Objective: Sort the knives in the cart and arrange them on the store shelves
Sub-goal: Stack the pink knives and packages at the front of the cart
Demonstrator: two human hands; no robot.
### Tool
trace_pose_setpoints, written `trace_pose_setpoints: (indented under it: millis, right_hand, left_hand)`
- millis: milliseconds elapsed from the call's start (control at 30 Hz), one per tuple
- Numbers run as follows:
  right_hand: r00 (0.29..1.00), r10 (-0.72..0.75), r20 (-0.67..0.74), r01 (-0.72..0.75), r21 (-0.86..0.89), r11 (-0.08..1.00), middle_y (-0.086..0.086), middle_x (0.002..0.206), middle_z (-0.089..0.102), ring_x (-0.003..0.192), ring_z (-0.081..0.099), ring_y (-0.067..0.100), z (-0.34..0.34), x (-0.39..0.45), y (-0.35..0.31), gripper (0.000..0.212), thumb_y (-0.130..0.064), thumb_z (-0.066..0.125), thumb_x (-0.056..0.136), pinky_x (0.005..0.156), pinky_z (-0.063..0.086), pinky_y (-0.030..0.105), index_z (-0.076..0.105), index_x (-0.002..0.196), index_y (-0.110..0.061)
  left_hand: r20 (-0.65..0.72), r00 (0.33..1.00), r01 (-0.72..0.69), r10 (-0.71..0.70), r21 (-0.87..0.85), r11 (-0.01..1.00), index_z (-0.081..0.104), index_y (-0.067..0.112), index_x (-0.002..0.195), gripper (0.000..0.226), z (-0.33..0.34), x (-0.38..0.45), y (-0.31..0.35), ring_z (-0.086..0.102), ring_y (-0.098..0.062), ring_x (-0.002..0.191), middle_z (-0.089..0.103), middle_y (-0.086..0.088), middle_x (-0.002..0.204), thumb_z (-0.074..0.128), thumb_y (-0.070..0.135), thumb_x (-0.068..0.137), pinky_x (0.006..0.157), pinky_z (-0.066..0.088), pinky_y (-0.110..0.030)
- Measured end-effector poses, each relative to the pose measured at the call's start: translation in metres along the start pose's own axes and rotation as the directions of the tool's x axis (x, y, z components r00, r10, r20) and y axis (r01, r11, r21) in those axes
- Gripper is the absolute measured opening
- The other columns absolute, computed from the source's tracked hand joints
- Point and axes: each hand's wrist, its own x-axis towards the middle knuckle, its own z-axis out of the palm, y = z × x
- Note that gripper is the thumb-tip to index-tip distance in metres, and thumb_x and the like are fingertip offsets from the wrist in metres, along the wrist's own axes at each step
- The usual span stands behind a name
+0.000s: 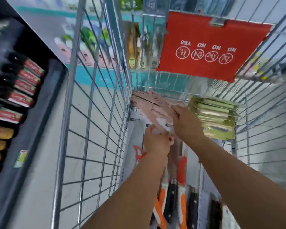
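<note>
Inside the wire cart (96,103), a stack of pink packaged knives (153,107) is gripped by closed fingers of the left hand (156,142) and right hand (186,123); green packs (216,116) lie right.

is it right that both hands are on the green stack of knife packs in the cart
Not quite. The head view shows the left hand and right hand on the pink stack of knife packs in the cart. The green stack sits untouched beside it.

The cart (96,100) is showing bare, shiny metal wire. The red flap (210,47) is looking like matt plastic. Pink packs (153,107) and green packs (216,116) are gleaming in glossy wrap.
</note>
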Motion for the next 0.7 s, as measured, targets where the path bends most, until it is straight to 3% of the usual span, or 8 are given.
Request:
trace_pose_setpoints:
  millis: [100,167,300,400,467,533,600,700]
  right_hand:
    - [0.994,-0.104,0.026,0.107,-0.188,0.976,0.014,0.103,0.06,0.095,0.059,0.032,-0.004,0.032,-0.002,0.032,-0.001,0.049,0.088,0.073,0.042,0.033,0.059,0.116,-0.014]
    - [0.986,-0.159,0.042,0.165,-0.238,0.957,0.014,0.104,0.06,0.095,0.059,0.032,-0.004,0.05,-0.001,0.032,-0.001,0.048,0.088,0.076,0.045,0.034,0.06,0.114,-0.013]
    - [0.971,-0.235,0.052,0.239,-0.292,0.926,0.011,0.101,0.06,0.094,0.059,0.03,-0.001,0.079,0.001,0.034,0.002,0.052,0.085,0.077,0.048,0.034,0.06,0.113,-0.015]
    - [0.942,-0.325,0.078,0.332,-0.328,0.884,0.011,0.103,0.062,0.094,0.059,0.032,0.004,0.097,0.005,0.038,-0.006,0.055,0.087,0.079,0.049,0.037,0.057,0.122,-0.019]
    - [0.92,-0.363,0.149,0.392,-0.325,0.86,0.008,0.103,0.063,0.096,0.059,0.031,0.009,0.104,0.011,0.029,-0.021,0.051,0.092,0.078,0.048,0.035,0.058,0.12,-0.02]
    - [0.9,-0.355,0.253,0.425,-0.326,0.845,0.003,0.112,0.062,0.105,0.058,0.028,0.015,0.105,0.019,0.031,-0.021,0.049,0.093,0.08,0.044,0.033,0.055,0.123,-0.021]
    - [0.905,-0.314,0.287,0.401,-0.324,0.857,-0.002,0.124,0.058,0.113,0.054,0.025,0.021,0.104,0.027,0.035,-0.016,0.05,0.093,0.083,0.042,0.032,0.051,0.128,-0.023]
    - [0.925,-0.283,0.253,0.347,-0.261,0.901,-0.005,0.125,0.055,0.114,0.053,0.024,0.024,0.098,0.03,0.037,-0.011,0.051,0.091,0.09,0.045,0.04,0.049,0.125,-0.023]
  left_hand:
    - [-0.047,0.998,0.026,-0.032,-0.126,0.992,0.04,0.017,0.135,0.057,0.013,0.007,0.028,0.053,-0.002,0.04,0.058,0.0,0.058,0.055,-0.007,0.086,0.043,0.045,-0.014]
    - [-0.077,0.997,0.013,-0.022,-0.116,0.993,0.038,0.017,0.139,0.06,0.02,0.012,0.039,0.047,0.002,0.034,0.048,0.006,0.055,0.054,-0.007,0.087,0.037,0.038,-0.011]
    - [-0.152,0.988,-0.02,0.01,-0.064,0.998,0.035,0.027,0.139,0.066,0.033,0.036,0.047,0.056,-0.006,0.068,0.058,0.004,0.091,0.06,0.002,0.084,0.072,0.048,-0.025]
    - [-0.087,0.977,-0.174,0.197,0.214,0.961,0.039,0.02,0.142,0.054,0.032,0.053,0.046,0.057,-0.016,0.095,0.056,0.01,0.094,0.055,0.01,0.091,0.085,0.045,-0.021]
    - [0.024,0.944,-0.309,0.328,0.404,0.861,0.051,0.008,0.132,0.042,0.029,0.059,0.045,0.051,-0.017,0.097,0.054,0.006,0.105,0.044,-0.002,0.092,0.074,0.04,-0.013]
    - [0.14,0.918,-0.377,0.37,0.59,0.714,0.052,0.006,0.128,0.047,0.023,0.067,0.04,0.049,-0.024,0.11,0.053,-0.008,0.124,0.041,-0.008,0.085,0.088,0.038,-0.025]
    - [0.205,0.919,-0.368,0.336,0.75,0.549,0.042,0.012,0.139,0.06,0.017,0.071,0.037,0.037,-0.028,0.128,0.038,-0.009,0.142,0.045,-0.007,0.083,0.102,0.028,-0.029]
    - [0.228,0.905,-0.391,0.36,0.78,0.489,0.036,0.018,0.145,0.068,0.006,0.07,0.032,0.035,-0.028,0.13,0.033,-0.003,0.148,0.041,-0.009,0.082,0.105,0.027,-0.027]
